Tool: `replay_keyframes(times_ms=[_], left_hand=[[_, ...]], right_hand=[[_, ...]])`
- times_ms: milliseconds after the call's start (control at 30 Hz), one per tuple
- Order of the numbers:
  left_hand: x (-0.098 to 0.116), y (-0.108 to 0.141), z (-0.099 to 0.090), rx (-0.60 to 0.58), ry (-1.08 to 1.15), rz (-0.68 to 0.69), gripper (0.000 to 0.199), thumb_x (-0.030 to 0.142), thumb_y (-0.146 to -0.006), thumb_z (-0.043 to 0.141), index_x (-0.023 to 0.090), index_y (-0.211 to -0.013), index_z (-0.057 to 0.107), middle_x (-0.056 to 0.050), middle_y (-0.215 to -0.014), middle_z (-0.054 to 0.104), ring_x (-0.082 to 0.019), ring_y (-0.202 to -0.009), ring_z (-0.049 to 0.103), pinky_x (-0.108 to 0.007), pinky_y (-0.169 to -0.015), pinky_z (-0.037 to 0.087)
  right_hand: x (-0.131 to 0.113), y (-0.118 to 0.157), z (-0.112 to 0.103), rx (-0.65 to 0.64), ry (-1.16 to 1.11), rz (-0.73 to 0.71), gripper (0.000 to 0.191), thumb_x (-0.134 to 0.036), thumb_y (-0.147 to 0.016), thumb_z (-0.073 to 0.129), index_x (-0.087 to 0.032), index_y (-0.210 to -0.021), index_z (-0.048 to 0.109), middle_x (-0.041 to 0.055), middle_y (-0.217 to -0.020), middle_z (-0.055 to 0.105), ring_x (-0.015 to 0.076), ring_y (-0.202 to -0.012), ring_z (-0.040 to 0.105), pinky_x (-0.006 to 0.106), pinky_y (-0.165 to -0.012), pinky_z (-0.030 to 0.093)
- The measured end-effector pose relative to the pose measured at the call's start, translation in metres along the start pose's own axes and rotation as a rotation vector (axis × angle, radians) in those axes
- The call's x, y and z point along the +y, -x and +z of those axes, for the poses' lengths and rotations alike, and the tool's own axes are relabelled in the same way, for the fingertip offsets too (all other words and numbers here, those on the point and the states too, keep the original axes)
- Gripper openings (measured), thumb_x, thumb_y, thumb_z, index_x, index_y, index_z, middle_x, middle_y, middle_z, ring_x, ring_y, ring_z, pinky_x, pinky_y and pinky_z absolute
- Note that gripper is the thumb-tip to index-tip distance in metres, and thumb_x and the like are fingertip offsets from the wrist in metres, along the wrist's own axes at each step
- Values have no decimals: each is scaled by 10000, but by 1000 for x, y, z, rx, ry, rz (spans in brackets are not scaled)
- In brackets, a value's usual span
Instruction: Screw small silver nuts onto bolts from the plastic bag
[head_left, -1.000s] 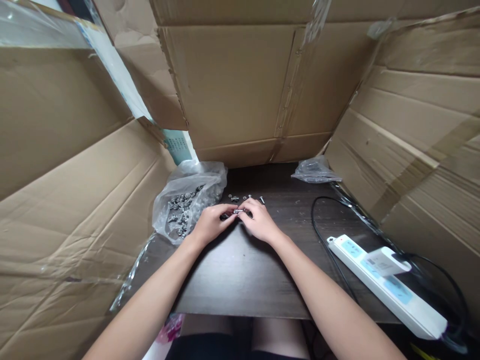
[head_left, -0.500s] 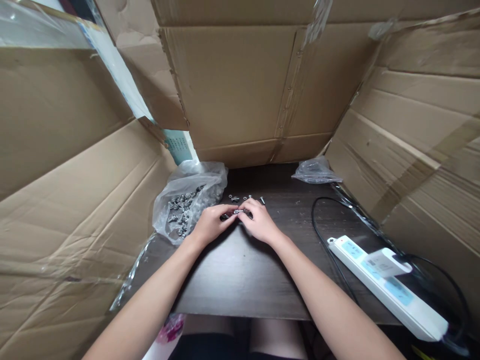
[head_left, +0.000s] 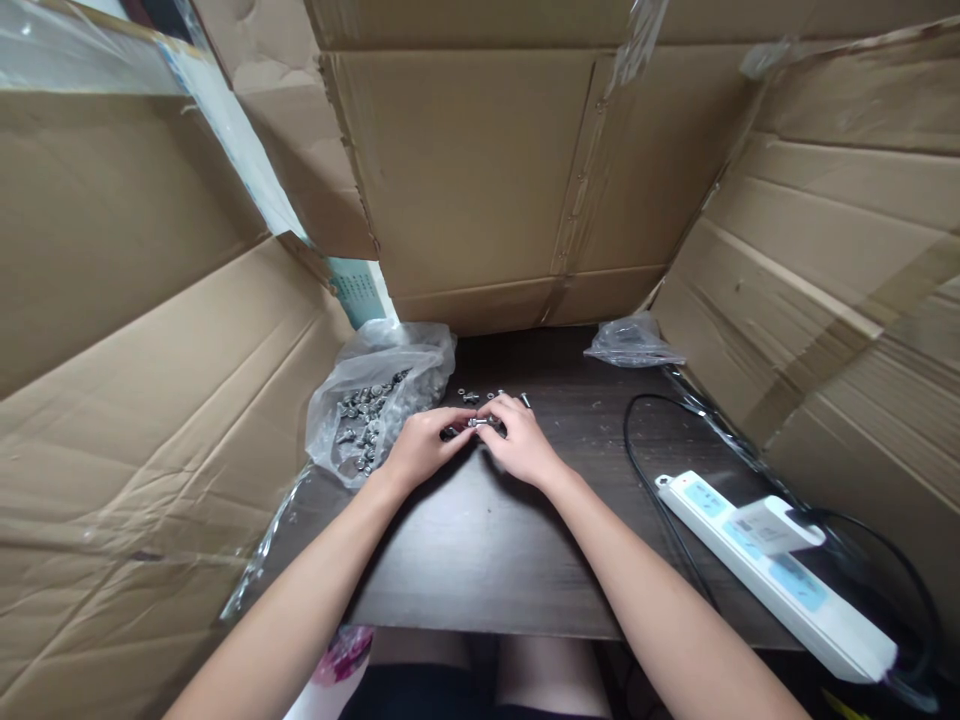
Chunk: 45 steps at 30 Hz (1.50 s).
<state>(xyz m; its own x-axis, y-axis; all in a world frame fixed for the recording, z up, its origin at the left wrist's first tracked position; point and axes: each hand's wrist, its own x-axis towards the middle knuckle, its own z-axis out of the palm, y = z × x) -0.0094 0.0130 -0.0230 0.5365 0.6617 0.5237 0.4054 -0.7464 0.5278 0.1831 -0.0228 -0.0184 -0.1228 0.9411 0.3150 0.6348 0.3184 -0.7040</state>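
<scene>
Between the fingertips of both hands is a small metal bolt (head_left: 478, 422), lying sideways above the dark table. My left hand (head_left: 421, 445) pinches its left end, where a nut or collar seems to sit. Its right end is in the closed fingers of my right hand (head_left: 517, 440). Just beyond the fingers lie loose metal parts: a short fitting (head_left: 470, 398), a small ring (head_left: 461, 391) and another bolt (head_left: 526, 401). At my left hand's side, a clear plastic bag (head_left: 330, 420) lies open with several metal fasteners (head_left: 367, 410) inside.
Tall cardboard walls (head_left: 480, 170) enclose the table (head_left: 480, 560) at the back and both sides. On the right rests a white power strip (head_left: 787, 580) with a plugged-in adapter (head_left: 776, 525) and a black cable (head_left: 630, 440). A flat plastic bag (head_left: 634, 342) lies back right.
Both hands stay almost where they were, still pinching the bolt. The right fingers have shifted very slightly around it.
</scene>
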Motion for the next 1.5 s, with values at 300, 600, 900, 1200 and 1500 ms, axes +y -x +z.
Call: replay_keyframes(times_ms=[300,600,900,1200,1500], left_hand=[[1,-1,-2,15,6,-9,221,294,-958,649,201,-1140,733,-45,-989,792,-178,-834,760,-278,-803,615],[1,-1,-3,118,-129,-94,162,330,-909,705,202,-1007,717,-26,-867,775,-189,-775,740,-288,-735,584],[0,-1,-3,109,-127,-121,156,349,-907,711,214,-983,690,-7,-821,757,-178,-747,728,-273,-699,564],[0,0,-1,75,-115,-140,136,317,-909,692,216,-1000,691,-12,-849,756,-186,-777,723,-289,-726,556],[4,-2,-2,49,-129,-190,124,294,-880,652,209,-969,671,-14,-843,742,-184,-786,706,-290,-748,522]], right_hand=[[1,-1,-2,4,-8,12,105,-195,-907,575,-227,-916,675,47,-1061,679,247,-1076,589,437,-989,409],[10,-3,-13,119,169,28,171,-169,-897,531,-226,-934,687,66,-1062,685,270,-1077,579,449,-955,394],[7,1,-3,75,330,-14,107,-296,-921,635,-214,-918,703,100,-1051,664,295,-1058,545,465,-926,385],[6,0,0,76,451,-3,118,-307,-913,676,-215,-860,727,126,-1004,643,324,-1043,494,480,-879,372],[-3,1,-5,8,536,62,149,-189,-962,563,-177,-958,712,121,-1098,669,302,-1098,512,431,-890,354]])
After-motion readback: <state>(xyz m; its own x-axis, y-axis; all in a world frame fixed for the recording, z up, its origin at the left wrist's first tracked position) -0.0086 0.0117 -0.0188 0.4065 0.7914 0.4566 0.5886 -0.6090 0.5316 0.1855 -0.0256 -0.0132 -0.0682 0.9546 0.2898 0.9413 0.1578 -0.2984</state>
